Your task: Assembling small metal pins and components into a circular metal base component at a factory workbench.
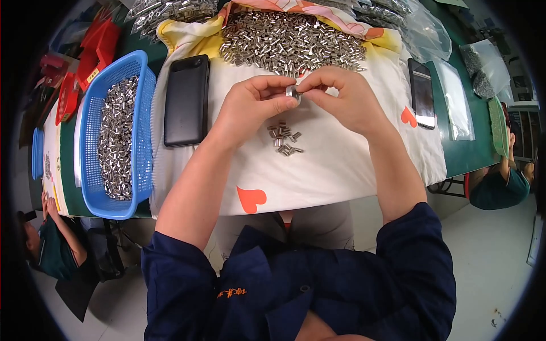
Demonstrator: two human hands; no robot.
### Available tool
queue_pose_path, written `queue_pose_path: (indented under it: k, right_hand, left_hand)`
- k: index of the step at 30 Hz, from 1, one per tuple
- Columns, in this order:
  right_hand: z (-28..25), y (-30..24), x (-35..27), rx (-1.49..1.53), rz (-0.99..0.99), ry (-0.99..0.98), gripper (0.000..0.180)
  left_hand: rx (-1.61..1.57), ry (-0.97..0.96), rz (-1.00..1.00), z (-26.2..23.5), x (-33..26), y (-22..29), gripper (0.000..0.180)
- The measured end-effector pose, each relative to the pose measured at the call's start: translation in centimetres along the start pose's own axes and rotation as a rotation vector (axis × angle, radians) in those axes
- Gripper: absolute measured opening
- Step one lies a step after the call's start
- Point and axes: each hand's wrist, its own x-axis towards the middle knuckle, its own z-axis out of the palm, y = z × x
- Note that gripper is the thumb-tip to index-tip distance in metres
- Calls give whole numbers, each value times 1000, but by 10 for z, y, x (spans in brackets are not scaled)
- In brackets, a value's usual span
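Observation:
Over the white cloth point(318, 176), my left hand point(250, 105) pinches a small round metal ring point(292, 94) between thumb and fingers. My right hand point(347, 99) meets it from the other side, its thumb and fingertips pressed together at the ring's edge. Whatever sits between those right fingertips is too small and covered to make out. Just below my hands lies a loose cluster of short shiny metal sleeves point(280, 134). Beyond my fingers spreads a large heap of similar metal sleeves point(284, 42).
At left stands a blue plastic basket point(145, 108) holding many metal pieces, beside a black rectangular device point(186, 102). A phone point(421, 91) and a clear plastic bag point(454, 99) lie at right. Red bins point(96, 48) stand far left. People point(503, 182) work on both sides.

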Motion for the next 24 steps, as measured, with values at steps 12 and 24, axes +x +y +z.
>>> queue_pose_path:
  k: [12, 24]
  right_hand:
    - [10, -4, -4, -197, -151, 83, 9]
    - [-3, 2, 1, -81, -31, -7, 13]
  left_hand:
    - [73, 23, 3, 2, -1, -1, 29]
    - [140, -19, -29, 3, -3, 3, 30]
